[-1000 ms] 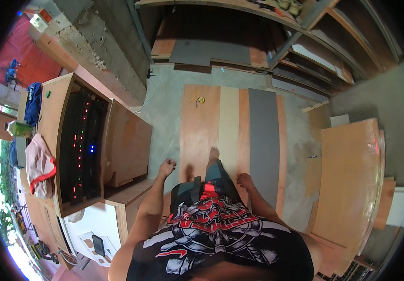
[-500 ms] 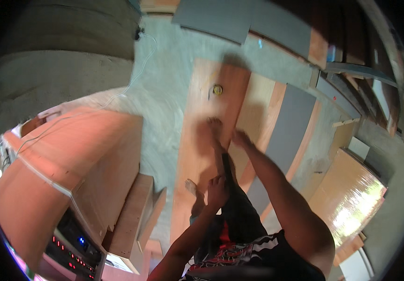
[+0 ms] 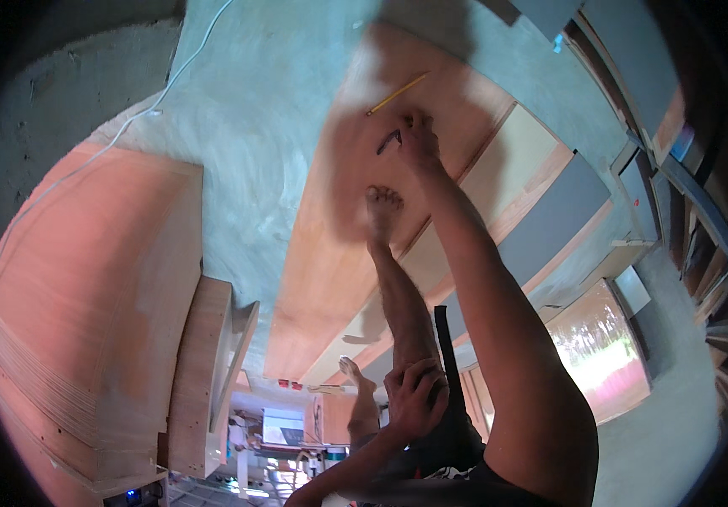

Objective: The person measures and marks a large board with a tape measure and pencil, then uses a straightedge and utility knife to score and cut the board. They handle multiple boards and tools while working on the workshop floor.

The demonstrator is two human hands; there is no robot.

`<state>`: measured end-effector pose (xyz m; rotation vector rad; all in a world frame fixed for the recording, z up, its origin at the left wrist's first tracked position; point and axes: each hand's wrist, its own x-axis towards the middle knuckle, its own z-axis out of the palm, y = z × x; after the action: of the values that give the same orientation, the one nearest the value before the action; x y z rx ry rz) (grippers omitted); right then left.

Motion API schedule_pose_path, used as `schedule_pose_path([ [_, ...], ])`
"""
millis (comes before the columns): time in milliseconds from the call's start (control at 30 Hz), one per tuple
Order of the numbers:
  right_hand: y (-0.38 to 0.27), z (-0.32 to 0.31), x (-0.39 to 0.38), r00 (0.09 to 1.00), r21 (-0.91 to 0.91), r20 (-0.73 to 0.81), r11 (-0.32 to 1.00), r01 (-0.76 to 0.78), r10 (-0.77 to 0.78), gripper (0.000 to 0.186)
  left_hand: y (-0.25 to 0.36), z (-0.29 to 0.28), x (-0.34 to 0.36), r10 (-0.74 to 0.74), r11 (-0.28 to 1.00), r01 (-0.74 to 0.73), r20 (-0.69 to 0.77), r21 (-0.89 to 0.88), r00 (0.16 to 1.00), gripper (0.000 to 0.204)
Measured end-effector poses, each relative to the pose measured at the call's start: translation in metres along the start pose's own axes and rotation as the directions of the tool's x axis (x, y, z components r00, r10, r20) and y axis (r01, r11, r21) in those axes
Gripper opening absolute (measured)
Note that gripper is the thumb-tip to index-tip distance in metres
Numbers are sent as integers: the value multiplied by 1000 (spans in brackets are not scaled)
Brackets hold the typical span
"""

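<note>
My right hand (image 3: 417, 145) is stretched down to a long wooden board (image 3: 317, 279) on the floor, its fingers closed round a tape measure. The tape measure's body is hidden by the hand; its dark strap (image 3: 388, 141) sticks out to the left. Just beyond lies a yellow pencil (image 3: 398, 93), slanting across the board. My left hand (image 3: 417, 395) rests on my bent knee, holding nothing, its fingers apart. One of my bare feet (image 3: 383, 201) stands on the board, nearer than the tape measure.
Beside the board on the right lie a pale panel (image 3: 507, 156) and a grey panel (image 3: 550, 207). A large wooden cabinet (image 3: 102, 296) stands at left, with a white cable (image 3: 161, 100) running over it. Wood offcuts (image 3: 710, 228) lean at the far right.
My right hand has moved forward from beside my foot to the tape measure, which it now covers. I lean further over the board; my left hand stays on the leg.
</note>
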<state>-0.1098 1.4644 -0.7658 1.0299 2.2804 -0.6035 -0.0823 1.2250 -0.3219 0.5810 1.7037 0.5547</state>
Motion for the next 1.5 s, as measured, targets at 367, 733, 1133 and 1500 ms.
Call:
schedule_pose_path([
  [367,-17,17,79,847,438,248,726,-530,470,69,-16,-1,-1,-36,994,23,-117,-106,993,34],
  [733,-64,-37,41,812,331,341,748,-575,473,56,-26,20,-22,26,983,-73,-268,-166,963,38],
  [1133,-99,-44,108,877,209,63,852,-479,477,61,-43,54,-34,58,950,-171,-391,-262,918,36],
  [1500,-94,-54,142,868,344,164,798,-495,469,65,-15,6,6,-4,938,-144,-426,-314,905,36],
])
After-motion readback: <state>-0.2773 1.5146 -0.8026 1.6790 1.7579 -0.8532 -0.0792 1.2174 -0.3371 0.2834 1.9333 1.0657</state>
